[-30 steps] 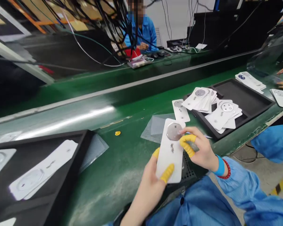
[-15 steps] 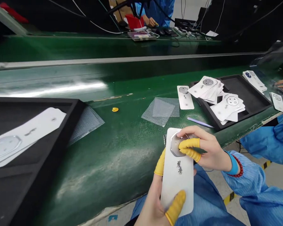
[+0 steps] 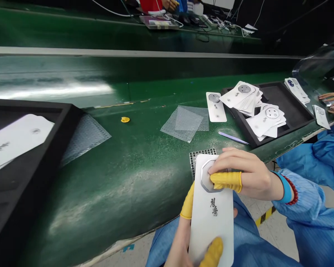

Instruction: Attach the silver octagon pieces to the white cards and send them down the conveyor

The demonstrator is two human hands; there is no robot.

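Observation:
My left hand (image 3: 189,230), with yellow finger cots, grips a white phone back cover (image 3: 213,218) from below, over the near edge of the green table (image 3: 122,174). The cover shows a grey octagonal camera ring near its top and small dark lettering. My right hand (image 3: 243,174) comes from the right with fingers curled; its cot-covered thumb and a fingertip press on the ring, and whether they hold anything small is hidden. A perforated dark pad (image 3: 202,154) lies just beyond the cover.
A black tray (image 3: 295,111) with fanned white covers (image 3: 247,98) sits at right; one single cover (image 3: 216,106) lies beside it. Clear film squares (image 3: 185,122), thin tweezers (image 3: 233,137) and a yellow cot (image 3: 125,119) lie mid-table. Another black tray (image 3: 61,126) is left. Another person's hand (image 3: 331,102) works far right.
The cover and both hands have come nearer to me, off the table's edge. My right thumb has slid across the camera ring. The view has tilted downward.

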